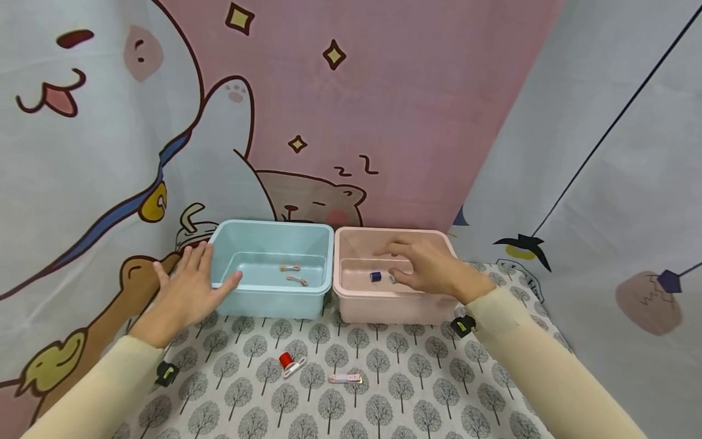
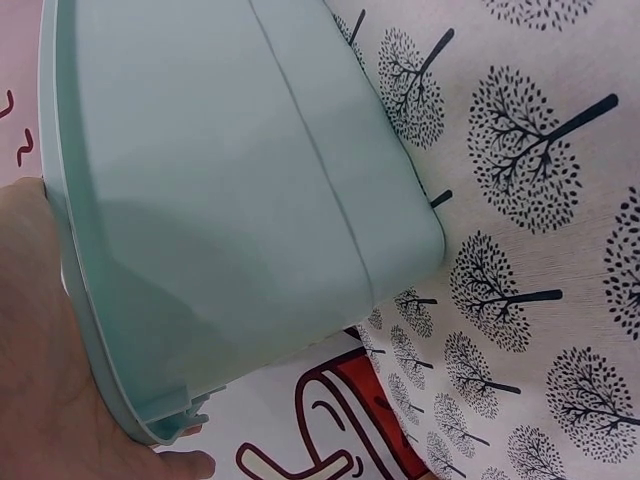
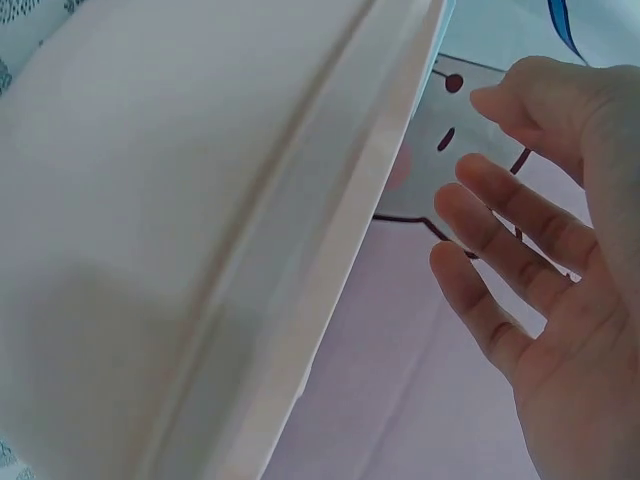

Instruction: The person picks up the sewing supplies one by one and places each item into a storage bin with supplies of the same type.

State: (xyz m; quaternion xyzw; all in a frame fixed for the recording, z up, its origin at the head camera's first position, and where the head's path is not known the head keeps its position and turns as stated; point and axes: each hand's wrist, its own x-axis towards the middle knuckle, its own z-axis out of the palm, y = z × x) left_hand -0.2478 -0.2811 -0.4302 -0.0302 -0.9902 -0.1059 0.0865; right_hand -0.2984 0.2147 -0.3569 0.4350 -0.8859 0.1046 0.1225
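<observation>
My left hand (image 1: 189, 296) rests at the left end of the light blue bin (image 1: 274, 291), fingers spread. In the left wrist view it touches the rim. My right hand (image 1: 425, 265) hovers over the pink bin (image 1: 384, 308), fingers loosely bent. Nothing shows between them in the right wrist view. A dark blue thread spool (image 1: 375, 277) lies in the pink bin. Near my right thumb is a small teal thing (image 1: 392, 278), partly hidden. Inside the blue bin lie two small pinkish things, one straight (image 1: 289, 268) and one bent (image 1: 297, 280), too small to name.
On the tree-print cloth (image 1: 378, 414) before the bins lie a red thread spool (image 1: 286, 360), a slim white object (image 1: 295, 367) touching it, and a pink nail clipper (image 1: 345, 378). The bins stand side by side against a cartoon-print curtain (image 1: 384, 122).
</observation>
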